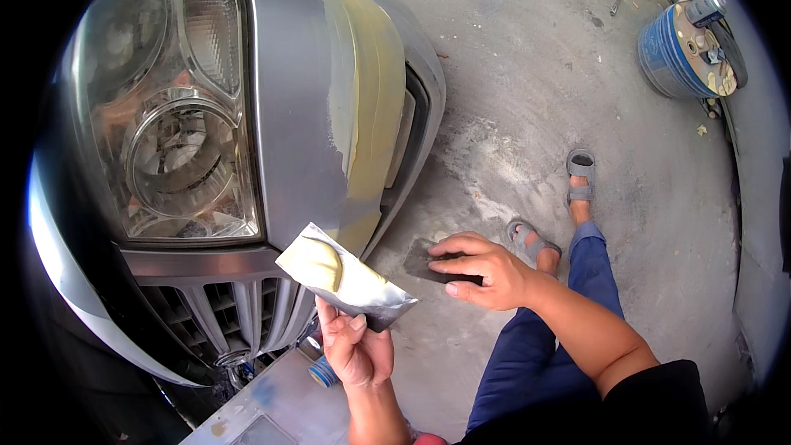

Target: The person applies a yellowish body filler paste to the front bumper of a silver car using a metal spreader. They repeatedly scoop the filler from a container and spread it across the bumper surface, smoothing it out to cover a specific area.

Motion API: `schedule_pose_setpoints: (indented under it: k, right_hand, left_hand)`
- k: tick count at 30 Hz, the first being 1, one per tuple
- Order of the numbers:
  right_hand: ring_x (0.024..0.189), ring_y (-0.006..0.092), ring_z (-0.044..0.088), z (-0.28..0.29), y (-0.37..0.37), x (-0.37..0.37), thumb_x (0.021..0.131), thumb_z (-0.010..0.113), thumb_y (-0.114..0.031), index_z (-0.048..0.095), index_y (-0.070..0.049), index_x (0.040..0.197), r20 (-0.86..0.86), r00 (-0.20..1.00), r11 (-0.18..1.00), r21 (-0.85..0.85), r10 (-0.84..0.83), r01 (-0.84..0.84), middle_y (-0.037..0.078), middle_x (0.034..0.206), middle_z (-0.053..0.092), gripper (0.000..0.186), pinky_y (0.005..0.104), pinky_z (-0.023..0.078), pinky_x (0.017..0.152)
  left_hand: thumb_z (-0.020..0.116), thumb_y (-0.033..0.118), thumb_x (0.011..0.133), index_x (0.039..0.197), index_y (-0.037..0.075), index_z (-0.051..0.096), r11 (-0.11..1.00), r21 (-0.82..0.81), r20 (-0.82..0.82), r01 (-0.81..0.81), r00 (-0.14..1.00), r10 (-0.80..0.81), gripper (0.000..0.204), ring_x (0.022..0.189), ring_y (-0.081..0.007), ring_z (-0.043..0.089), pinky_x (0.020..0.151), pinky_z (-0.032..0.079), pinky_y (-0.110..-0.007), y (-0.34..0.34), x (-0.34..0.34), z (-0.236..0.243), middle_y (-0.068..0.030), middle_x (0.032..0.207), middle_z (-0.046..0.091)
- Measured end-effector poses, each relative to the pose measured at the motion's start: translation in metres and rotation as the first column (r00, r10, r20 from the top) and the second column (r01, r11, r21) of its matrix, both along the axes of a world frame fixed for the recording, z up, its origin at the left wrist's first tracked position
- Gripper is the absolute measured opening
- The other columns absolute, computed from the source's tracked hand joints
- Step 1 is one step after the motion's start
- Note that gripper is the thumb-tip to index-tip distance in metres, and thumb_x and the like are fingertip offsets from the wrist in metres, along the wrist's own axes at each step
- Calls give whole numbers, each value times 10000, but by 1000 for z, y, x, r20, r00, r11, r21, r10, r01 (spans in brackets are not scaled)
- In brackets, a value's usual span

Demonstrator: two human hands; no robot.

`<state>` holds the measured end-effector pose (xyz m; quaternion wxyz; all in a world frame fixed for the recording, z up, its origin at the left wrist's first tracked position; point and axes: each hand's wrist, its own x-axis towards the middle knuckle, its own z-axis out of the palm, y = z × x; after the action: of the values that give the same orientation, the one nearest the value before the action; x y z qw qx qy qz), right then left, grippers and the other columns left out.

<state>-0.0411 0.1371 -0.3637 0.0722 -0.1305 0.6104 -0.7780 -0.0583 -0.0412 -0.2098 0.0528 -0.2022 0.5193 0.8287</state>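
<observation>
My left hand point(359, 348) grips a flat rectangular board point(394, 303) from beneath, with the thumb at its lower edge. A thick mound of pale yellow putty point(315, 264) lies on the board's left end, thinly smeared toward the right. My right hand point(493, 277) is closed on a dark, flat putty spreader point(420, 260), held a little to the right of the board and apart from it. Beyond both hands is the grey car bumper corner point(292, 107), with a broad band of yellow-green putty point(375, 91) along its curve.
A headlight point(177, 148) and slatted grille point(222, 313) are at the left. Below them stands a pale, stained surface point(247, 412) beside a blue roll point(323, 372). At far right a blue drum point(671, 53) bears a can point(706, 8) and small items, near a grey wall point(762, 198).
</observation>
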Motion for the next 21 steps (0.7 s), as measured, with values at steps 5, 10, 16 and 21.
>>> schedule_pose_setpoints:
  k: [5, 10, 16, 21]
  right_hand:
    - [1109, 205, 565, 20, 28, 4, 909, 588, -112, 485, 80, 1279, 523, 830, 631, -713, 191, 304, 155, 1204, 578, 429, 364, 457, 951]
    - [933, 91, 573, 65, 27, 16, 918, 593, -61, 535, 64, 1182, 434, 839, 769, -638, 328, 29, 60, 1042, 630, 298, 266, 462, 830]
    - [980, 106, 568, 138, 30, 0, 905, 619, -32, 422, 15, 1205, 405, 894, 874, -485, 192, 32, 92, 1077, 607, 362, 280, 457, 856]
    - [1043, 137, 569, 199, 45, -13, 912, 612, -52, 433, 23, 1232, 321, 936, 896, -444, 147, 12, 115, 1126, 604, 374, 312, 457, 909]
  left_hand:
    - [497, -125, 767, 1428, 68, 340, 998, -63, -142, -9, 990, 0, 706, 1343, -307, 398, 1123, 302, -527, 11, -10, 16, -132, 1431, 420]
    - [486, -112, 801, 1419, 104, 365, 996, 57, -265, 73, 963, -55, 666, 1343, -314, 395, 1110, 305, -543, 23, -6, 29, -119, 1438, 417]
    - [501, 19, 934, 1497, 90, 248, 946, -33, -389, 324, 867, -310, 621, 1340, -297, 393, 1103, 314, -480, 25, 7, 49, -129, 1471, 381]
    - [542, -16, 923, 1331, -12, 496, 638, -683, -273, 356, 686, -675, 411, 1117, -291, 559, 957, 423, -342, 18, 5, 101, -186, 1244, 563]
